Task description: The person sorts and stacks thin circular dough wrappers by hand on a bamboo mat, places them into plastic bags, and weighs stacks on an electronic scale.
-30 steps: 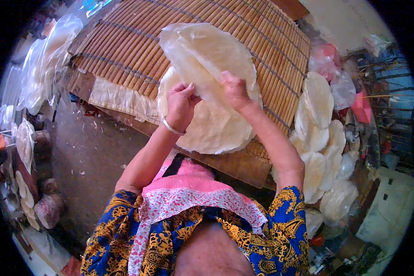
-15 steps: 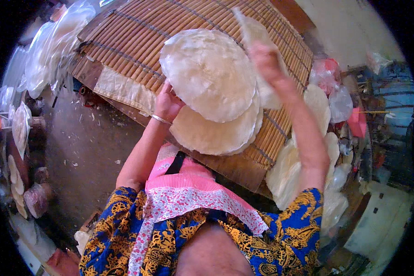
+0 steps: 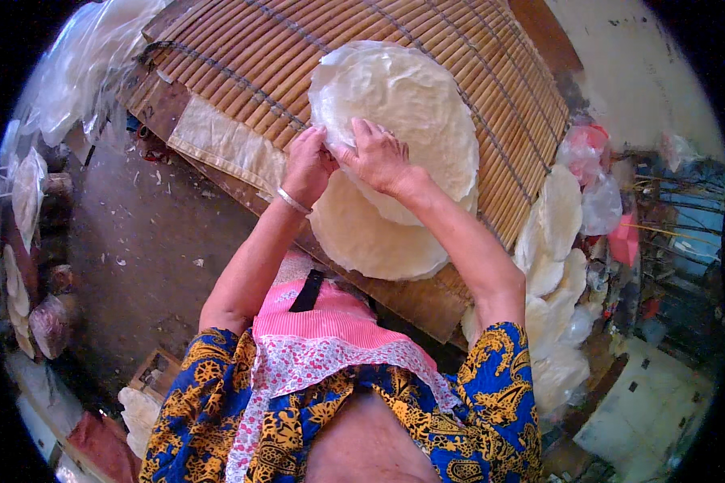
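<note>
Your left hand [image 3: 308,165] has its thumb and fingers together on the left edge of the top sheet [image 3: 411,101], a pale, round, thin thing. Your right hand [image 3: 376,161] lies just beside it over the same sheet, the fingers away from the thumb; I can't tell whether it also pinches the edge, since its back hides the grip. The top sheet lies towards the far side of a second round sheet [image 3: 370,241], overlapping it, and both rest on the slatted mat [image 3: 234,88] over the bench [image 3: 415,302]. A folded cloth [image 3: 225,143] sticks out from under the mat's near-left edge, and more round sheets [image 3: 560,213] lie off to your right.

The top sheet should be very light and limp, likely easy to tear or crease, and perhaps inclined to cling to its neighbour. Take it by the rim, between thumb and fingertips, with your two holds set well apart so it doesn't fold.
</note>
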`<state>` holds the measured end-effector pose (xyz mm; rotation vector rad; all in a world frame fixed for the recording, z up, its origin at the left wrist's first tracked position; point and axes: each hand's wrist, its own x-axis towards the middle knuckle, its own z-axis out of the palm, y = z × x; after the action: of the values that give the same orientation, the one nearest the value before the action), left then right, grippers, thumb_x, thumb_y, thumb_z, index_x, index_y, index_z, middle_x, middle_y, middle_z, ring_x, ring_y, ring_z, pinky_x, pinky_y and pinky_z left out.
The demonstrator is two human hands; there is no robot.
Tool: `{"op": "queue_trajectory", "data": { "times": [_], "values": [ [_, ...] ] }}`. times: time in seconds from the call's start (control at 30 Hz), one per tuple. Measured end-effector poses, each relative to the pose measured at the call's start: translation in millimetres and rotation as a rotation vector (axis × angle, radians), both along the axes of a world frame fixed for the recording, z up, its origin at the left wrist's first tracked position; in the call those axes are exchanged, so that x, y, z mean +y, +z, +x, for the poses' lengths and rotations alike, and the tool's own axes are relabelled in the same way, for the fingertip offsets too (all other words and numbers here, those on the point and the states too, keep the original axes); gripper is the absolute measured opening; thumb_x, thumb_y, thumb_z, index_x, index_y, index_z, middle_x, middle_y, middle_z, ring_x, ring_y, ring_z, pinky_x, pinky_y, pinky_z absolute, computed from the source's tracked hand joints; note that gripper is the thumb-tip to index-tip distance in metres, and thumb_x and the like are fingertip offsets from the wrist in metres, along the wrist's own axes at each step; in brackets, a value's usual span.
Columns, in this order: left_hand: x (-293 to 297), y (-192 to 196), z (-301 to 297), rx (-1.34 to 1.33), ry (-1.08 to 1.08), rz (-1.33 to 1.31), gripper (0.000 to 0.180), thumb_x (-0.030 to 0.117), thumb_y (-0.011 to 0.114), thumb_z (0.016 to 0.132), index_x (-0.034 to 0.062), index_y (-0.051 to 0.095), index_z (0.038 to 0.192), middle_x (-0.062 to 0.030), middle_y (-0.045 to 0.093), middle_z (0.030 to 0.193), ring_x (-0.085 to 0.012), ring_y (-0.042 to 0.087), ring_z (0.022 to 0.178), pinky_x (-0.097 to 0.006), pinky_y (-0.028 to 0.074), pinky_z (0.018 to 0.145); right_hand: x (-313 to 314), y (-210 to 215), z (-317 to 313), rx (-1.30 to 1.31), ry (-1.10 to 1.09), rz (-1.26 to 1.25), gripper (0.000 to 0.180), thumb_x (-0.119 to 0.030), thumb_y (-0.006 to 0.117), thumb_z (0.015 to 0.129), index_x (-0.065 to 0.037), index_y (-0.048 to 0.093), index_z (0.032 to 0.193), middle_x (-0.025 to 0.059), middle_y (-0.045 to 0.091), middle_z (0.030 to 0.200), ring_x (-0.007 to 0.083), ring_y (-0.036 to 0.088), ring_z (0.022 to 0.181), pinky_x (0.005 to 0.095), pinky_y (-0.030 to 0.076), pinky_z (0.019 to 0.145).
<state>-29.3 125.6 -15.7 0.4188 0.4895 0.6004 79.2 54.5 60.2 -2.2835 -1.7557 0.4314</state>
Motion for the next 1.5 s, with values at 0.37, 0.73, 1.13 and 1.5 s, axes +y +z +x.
{"op": "queue_trajectory", "data": {
  "times": [0.37, 0.73, 1.13, 1.5],
  "values": [
    [20.9, 2.1, 7.5, 0.017, -0.022, -0.04, 0.013, 0.009, 0.042, 0.081, 0.0018, 0.052, 0.086, -0.0067, 0.054, 0.078, -0.02, 0.057, 0.071, -0.038, 0.051, 0.065, -7.8, -8.4, 15.2, 0.057, -0.163, 0.03, 0.041, -0.031, 0.053, 0.079, -0.005, 0.046, 0.11, 0.0169, 0.057, 0.097, 0.0337, 0.055, 0.09, 0.0418, 0.043, 0.076],
    [79.0, 2.7, 25.8, 0.087, -0.202, 0.032, 0.022, 0.02, 0.045, 0.086, 0.0012, 0.056, 0.085, -0.0054, 0.06, 0.076, -0.0142, 0.058, 0.066, -0.028, 0.049, 0.062, -29.9, -26.6, 33.2, 0.367, -0.441, 0.408, 0.017, -0.015, 0.047, 0.081, -0.001, 0.047, 0.071, 0.0186, 0.049, 0.06, 0.0329, 0.047, 0.054, 0.0385, 0.037, 0.051],
    [130.9, -14.3, 57.2, 0.052, -0.418, 0.079, 0.017, 0.007, 0.053, 0.077, -0.0058, 0.055, 0.088, -0.0119, 0.061, 0.082, -0.0201, 0.062, 0.072, -0.033, 0.052, 0.068, -13.3, -20.8, 28.1, 0.39, -0.379, 0.397, 0.015, -0.017, 0.048, 0.081, -0.002, 0.052, 0.084, 0.018, 0.055, 0.07, 0.0334, 0.055, 0.067, 0.0413, 0.042, 0.059],
    [73.4, 37.7, 65.4, 0.167, -0.381, 0.255, 0.02, -0.009, 0.056, 0.062, -0.0068, 0.058, 0.083, -0.0128, 0.059, 0.078, -0.0211, 0.06, 0.063, -0.035, 0.051, 0.056, 2.8, 0.6, 29.6, 0.116, -0.307, 0.282, 0.022, -0.023, 0.041, 0.088, -0.004, 0.052, 0.083, 0.0225, 0.054, 0.081, 0.0391, 0.053, 0.078, 0.0436, 0.042, 0.064]
  ]
}}
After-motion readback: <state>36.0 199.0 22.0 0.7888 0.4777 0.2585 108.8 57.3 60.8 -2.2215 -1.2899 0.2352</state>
